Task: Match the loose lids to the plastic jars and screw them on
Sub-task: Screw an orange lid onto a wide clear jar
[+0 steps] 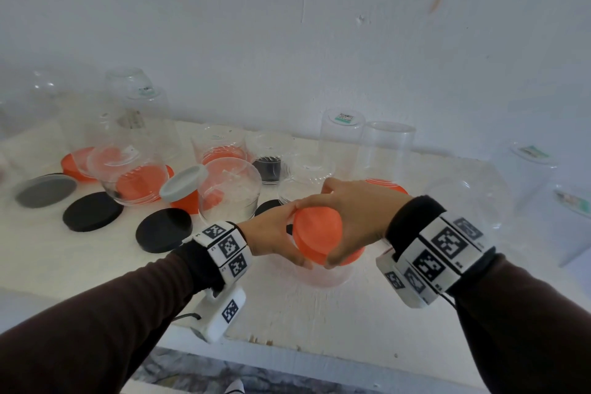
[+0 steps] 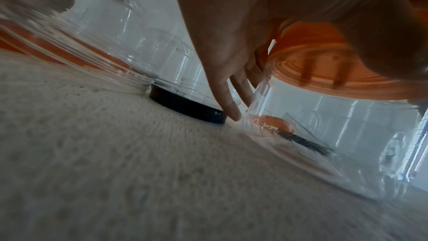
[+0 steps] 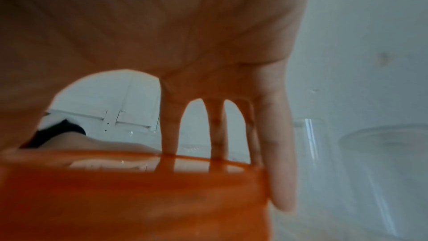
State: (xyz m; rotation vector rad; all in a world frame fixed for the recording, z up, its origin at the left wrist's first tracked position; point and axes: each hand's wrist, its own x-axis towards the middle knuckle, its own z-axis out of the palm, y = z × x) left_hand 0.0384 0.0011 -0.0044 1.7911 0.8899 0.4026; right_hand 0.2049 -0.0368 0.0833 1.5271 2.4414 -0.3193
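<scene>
A clear plastic jar (image 1: 323,277) stands on the white table (image 1: 287,313) near its front middle, with an orange lid (image 1: 316,233) on its mouth. My left hand (image 1: 275,240) wraps the jar from the left, just under the lid. In the left wrist view its fingers (image 2: 228,102) run down the jar (image 2: 324,144) wall to the table, below the lid (image 2: 324,65). My right hand (image 1: 348,224) grips the lid from above and the right. The right wrist view shows the right hand (image 3: 231,83) arched over the lid (image 3: 139,199), fingers spread round its rim.
Two loose black lids (image 1: 92,211) (image 1: 163,230), a grey lid (image 1: 46,190) and a pale grey lid (image 1: 184,182) lie to the left. Several clear jars, some over orange lids (image 1: 140,181), crowd the back. A large jar (image 1: 467,201) stands to the right. Another black lid (image 2: 187,105) lies near my left fingertips.
</scene>
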